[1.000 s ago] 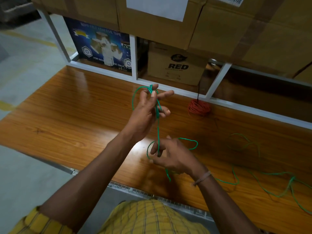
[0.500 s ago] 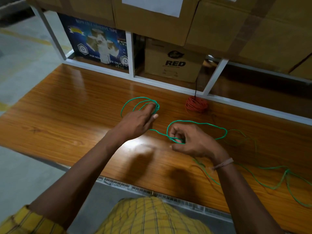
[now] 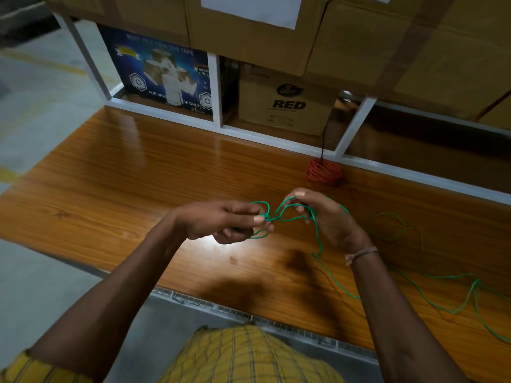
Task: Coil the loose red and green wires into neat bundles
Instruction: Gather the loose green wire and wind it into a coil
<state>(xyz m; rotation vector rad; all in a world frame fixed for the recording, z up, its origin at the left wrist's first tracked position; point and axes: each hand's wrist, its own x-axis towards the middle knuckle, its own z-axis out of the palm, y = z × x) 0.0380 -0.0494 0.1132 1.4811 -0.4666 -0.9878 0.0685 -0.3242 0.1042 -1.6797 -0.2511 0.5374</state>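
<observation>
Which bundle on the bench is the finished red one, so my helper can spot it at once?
Start at the long wooden bench and follow its far edge to the white shelf frame. The red wire bundle sits on the bench at the foot of the frame's slanted post, below the carton printed RED. It is the only tight orange-red coil; the green wire lies loose.

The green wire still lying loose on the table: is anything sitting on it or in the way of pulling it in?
Nothing visible does. Both the left hand and right hand already hold the green wire, whose slack trails over bare table. The red wire bundle sits apart, farther back.
</observation>
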